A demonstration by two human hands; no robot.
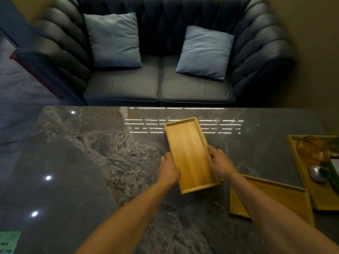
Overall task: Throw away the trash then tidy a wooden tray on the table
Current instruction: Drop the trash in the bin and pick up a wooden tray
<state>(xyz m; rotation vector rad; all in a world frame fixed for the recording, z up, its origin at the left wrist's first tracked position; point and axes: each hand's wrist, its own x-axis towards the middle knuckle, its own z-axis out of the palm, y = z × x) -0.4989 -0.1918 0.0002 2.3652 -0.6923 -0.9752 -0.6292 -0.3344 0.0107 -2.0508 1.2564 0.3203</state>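
Green slip [9, 241]: near-left corner of bench [82, 162], mostly cut off by the frame; too blurred to read.
Left hand [169, 170]: on the left long rim of tray [190, 154], toward its near end; fingers curled over the rim, gripping it.
Tray: middle of bench, empty, narrow; whether lifted or resting cannot be told.
Long axis: running away from the near edge toward the far edge, far end leaning a little left; both hands at the near half, far half unsupported.
Right hand [220, 165]: on the right long rim opposite the left hand; fingers [211, 153] closed on the rim, thumb inside the wall.
Nearer hand: neither; held evenly from both sides, so any turn or slide would likely be shared.
Second tray [286, 197]: flat, empty, just right of the held one near the near edge, partly under the right forearm; near-right corner of the held tray close to or over its rim.
Third tray [308, 180]: right edge of bench, holding glassware, a grey object and something green; contents blurred.
Step, as judged: trash apparently gone from the held tray; placing or stacking likely next, probably rightward toward the other trays.
Risk: clipping the second tray's rim while swinging right.
Beyond far edge: sofa [165, 85] with two cushions.
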